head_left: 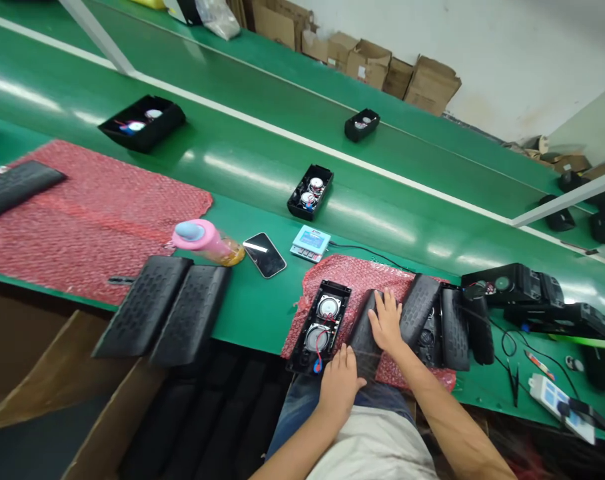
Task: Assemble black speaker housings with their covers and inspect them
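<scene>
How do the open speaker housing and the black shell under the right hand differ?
The housing exposes two speakers; the shell shows only its outer surface. A red wire shows in the housing, none on the shell. The right hand lies on the shell, not the housing. Both are elongated.

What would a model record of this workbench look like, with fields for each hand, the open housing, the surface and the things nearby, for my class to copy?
Left hand: fingers extended near open housing; contact unclear
Right hand: fingers spread on black panel
Open housing: holds two round speakers
Surface: red bubble wrap on green bench
Beyond: phone, small blue-topped device
Far right: tweezers, white power strip
</scene>
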Action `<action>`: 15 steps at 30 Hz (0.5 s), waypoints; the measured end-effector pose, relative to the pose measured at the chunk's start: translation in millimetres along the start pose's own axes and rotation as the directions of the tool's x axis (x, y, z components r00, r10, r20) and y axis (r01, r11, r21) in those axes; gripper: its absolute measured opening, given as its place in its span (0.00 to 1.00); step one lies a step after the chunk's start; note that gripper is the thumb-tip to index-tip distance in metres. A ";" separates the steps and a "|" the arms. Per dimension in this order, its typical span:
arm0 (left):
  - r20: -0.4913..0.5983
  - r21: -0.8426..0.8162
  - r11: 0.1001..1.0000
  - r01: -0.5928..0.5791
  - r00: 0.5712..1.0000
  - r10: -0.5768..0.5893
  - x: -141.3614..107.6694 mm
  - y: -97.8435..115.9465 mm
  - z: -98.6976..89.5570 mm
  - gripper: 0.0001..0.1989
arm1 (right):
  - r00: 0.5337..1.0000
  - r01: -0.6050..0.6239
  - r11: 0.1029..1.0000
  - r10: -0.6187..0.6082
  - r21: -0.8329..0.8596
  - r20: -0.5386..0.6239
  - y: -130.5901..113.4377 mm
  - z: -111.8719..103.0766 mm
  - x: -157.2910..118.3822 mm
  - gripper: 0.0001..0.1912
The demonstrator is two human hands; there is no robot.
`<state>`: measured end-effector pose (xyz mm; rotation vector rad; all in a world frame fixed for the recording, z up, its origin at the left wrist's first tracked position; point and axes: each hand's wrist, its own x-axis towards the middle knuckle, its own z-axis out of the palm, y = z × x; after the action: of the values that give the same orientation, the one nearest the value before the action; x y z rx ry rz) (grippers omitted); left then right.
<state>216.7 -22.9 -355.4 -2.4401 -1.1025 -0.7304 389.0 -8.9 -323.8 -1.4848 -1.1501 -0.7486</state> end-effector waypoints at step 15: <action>-0.075 -0.061 0.998 0.000 0.997 -0.004 -1.3 -11.7 8.7 0.33 | 0.716 -0.651 0.685 0.697 0.329 -0.034 68.6 -33.2 40.6 0.62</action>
<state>209.7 -11.8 -361.9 -2.4408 -1.0692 -0.8606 470.8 -28.1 -303.9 -1.4157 -0.4759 -0.1509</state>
